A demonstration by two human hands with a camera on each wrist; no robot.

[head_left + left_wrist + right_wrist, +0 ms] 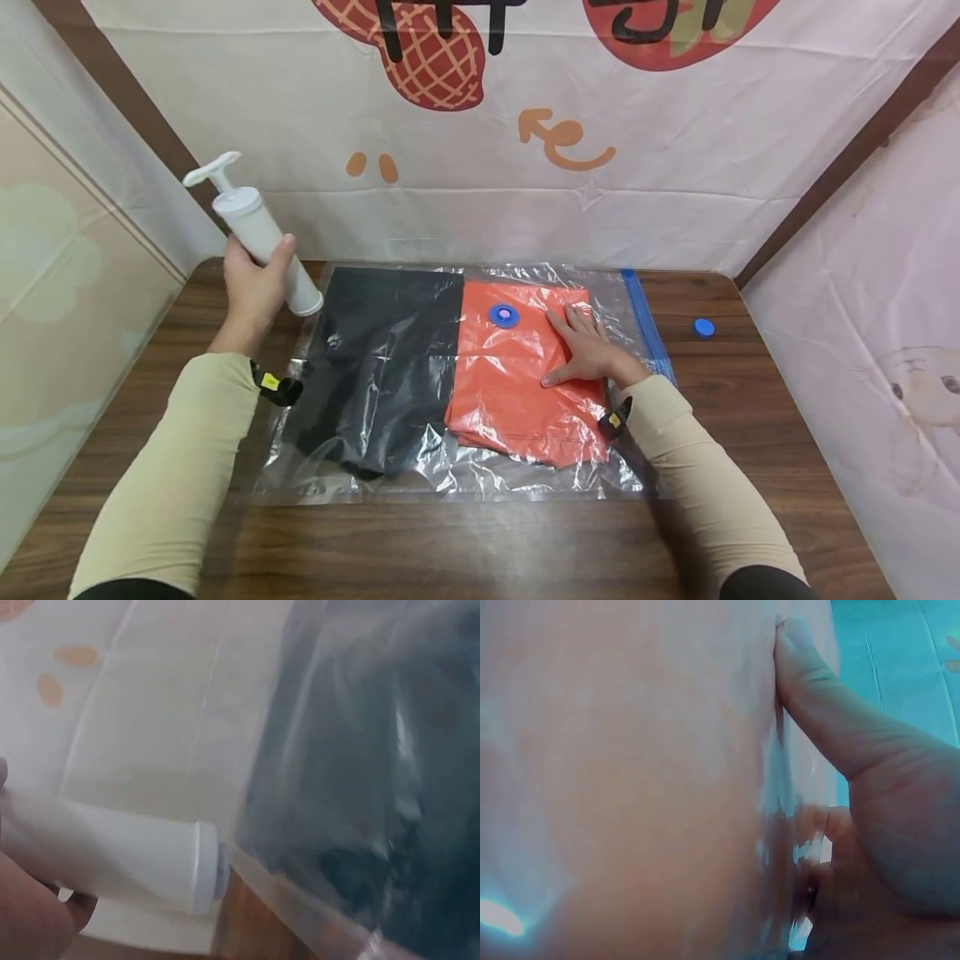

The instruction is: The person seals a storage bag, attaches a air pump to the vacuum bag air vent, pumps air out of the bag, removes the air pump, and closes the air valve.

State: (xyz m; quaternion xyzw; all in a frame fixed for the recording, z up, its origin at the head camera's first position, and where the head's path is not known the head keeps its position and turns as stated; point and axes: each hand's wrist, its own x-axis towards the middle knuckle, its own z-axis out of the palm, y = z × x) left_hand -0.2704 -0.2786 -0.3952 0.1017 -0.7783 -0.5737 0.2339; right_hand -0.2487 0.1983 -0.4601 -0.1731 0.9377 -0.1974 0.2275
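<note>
My left hand [257, 287] grips a white hand pump [258, 229] round its barrel, T-handle up, lower end beside the left edge of a clear vacuum storage bag [480, 479]. In the left wrist view the pump's capped end [206, 866] points toward the bag. Inside the flat bag lie a folded black cloth [382, 367] and a folded orange-red cloth [517, 400]. A round blue valve [503, 316] sits over the orange-red cloth. My right hand [588, 348] rests on the bag right of the valve, fingers spread; its thumb [817, 690] shows in the right wrist view.
A small blue cap [703, 327] lies on the wooden table [735, 417] to the right. Along the bag's right side runs a blue zip strip [645, 321]. A printed cloth backdrop [465, 192] rises behind the table's far edge, with more cloth at both sides.
</note>
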